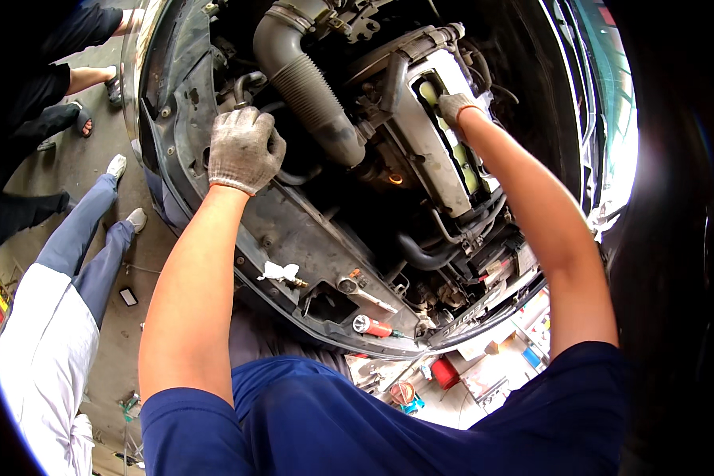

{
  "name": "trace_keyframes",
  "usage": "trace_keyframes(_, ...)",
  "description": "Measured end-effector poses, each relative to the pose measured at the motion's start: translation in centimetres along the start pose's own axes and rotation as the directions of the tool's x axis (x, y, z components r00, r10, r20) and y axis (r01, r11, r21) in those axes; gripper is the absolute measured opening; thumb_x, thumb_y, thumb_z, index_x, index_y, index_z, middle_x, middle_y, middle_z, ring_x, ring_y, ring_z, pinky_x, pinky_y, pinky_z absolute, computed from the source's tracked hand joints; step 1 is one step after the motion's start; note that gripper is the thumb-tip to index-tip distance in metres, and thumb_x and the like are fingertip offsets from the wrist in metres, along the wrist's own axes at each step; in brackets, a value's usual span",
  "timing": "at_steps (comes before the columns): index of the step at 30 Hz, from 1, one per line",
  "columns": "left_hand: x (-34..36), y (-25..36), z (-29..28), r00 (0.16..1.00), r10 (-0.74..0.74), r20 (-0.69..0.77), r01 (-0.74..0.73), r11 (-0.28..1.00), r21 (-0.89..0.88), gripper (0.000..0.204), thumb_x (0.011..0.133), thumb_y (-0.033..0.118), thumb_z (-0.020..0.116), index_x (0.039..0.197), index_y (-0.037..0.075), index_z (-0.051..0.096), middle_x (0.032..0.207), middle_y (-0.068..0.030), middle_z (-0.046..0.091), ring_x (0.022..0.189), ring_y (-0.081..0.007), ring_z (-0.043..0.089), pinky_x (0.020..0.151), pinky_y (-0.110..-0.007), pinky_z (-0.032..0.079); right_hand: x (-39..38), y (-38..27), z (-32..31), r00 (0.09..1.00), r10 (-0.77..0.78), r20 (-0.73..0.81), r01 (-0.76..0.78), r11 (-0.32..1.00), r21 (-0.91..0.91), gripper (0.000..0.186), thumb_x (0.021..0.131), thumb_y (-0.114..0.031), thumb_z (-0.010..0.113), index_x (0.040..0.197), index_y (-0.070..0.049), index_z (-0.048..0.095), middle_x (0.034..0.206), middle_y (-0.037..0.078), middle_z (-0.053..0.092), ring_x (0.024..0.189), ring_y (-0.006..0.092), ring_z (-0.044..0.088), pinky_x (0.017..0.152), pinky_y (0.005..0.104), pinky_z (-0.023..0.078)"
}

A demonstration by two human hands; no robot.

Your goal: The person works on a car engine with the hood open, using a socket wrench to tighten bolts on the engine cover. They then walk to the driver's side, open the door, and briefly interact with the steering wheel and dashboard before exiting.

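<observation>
Engine [432, 151] seated in the open bay, beyond the inner edge of the dark front panel [293, 230]; a long slot in its top is exposed, with pale yellow-green rounded parts [471, 179] visible inside. The panel is spread along the bay's outer side and appears to be used as a shelf. A ribbed intake hose [305, 87] is arched between panel and engine, its bend presumably shaped to clear neighbouring parts.

The gloved left hand [244, 151] is placed over the panel's inner edge, fingers bent, probably as a brace; whether anything is gripped cannot be told. The gloved right hand [455, 109] is brought to the slot's upper end; its fingertips are hidden, so spread or pinch cannot be told. Gloves are presumably worn against grime.

A red cylinder [379, 327], possibly a torch, is laid near the panel's lower corner, likely for easy reach. A crumpled white rag [276, 271] is set near the panel's outer edge.
</observation>
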State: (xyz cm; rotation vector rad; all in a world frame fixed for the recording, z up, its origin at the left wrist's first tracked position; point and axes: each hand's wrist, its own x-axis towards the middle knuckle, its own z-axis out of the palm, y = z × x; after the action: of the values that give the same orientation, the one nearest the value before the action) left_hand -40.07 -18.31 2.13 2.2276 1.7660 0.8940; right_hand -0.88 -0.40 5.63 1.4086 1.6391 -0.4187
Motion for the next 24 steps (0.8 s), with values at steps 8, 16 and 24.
trace_keyframes(8,-0.7,-0.8,-0.2,0.998,-0.039,0.052,0.036,0.997,0.061,0.014,0.082,0.016,0.075,0.093,0.008,0.071,0.094,-0.0123,0.068,0.095,-0.035,0.067,0.092,-0.048,0.052,-5.1,-2.5,-3.2,0.947,-0.293,-0.128,0.206,0.866,-0.457,0.04,0.108,-0.032,0.062,0.126,0.002,0.071,0.113,0.024,0.08,0.112,0.0431,0.077,0.1,0.0534,0.059)
trace_keyframes(16,-0.1,-0.2,0.1,0.998,-0.015,0.058,0.012,0.998,0.056,0.016,0.082,0.018,0.075,0.095,0.008,0.072,0.096,-0.0113,0.069,0.097,-0.0329,0.068,0.094,-0.048,0.052,1.2,1.6,2.7,1.0,-0.002,0.013,0.001,0.992,0.124,0.034,0.109,-0.029,0.055,0.115,-0.003,0.075,0.103,0.02,0.081,0.097,0.0399,0.079,0.087,0.049,0.063)
trace_keyframes(24,-0.6,-0.6,-0.2,0.998,-0.034,0.058,0.03,0.998,0.063,0.015,0.083,0.017,0.075,0.095,0.008,0.072,0.094,-0.0112,0.068,0.096,-0.0335,0.068,0.093,-0.048,0.052,-3.6,-1.6,-1.8,0.972,-0.203,-0.121,0.138,0.903,-0.406,0.04,0.11,-0.033,0.061,0.126,0.001,0.074,0.12,0.022,0.08,0.114,0.0411,0.077,0.1,0.0522,0.059)
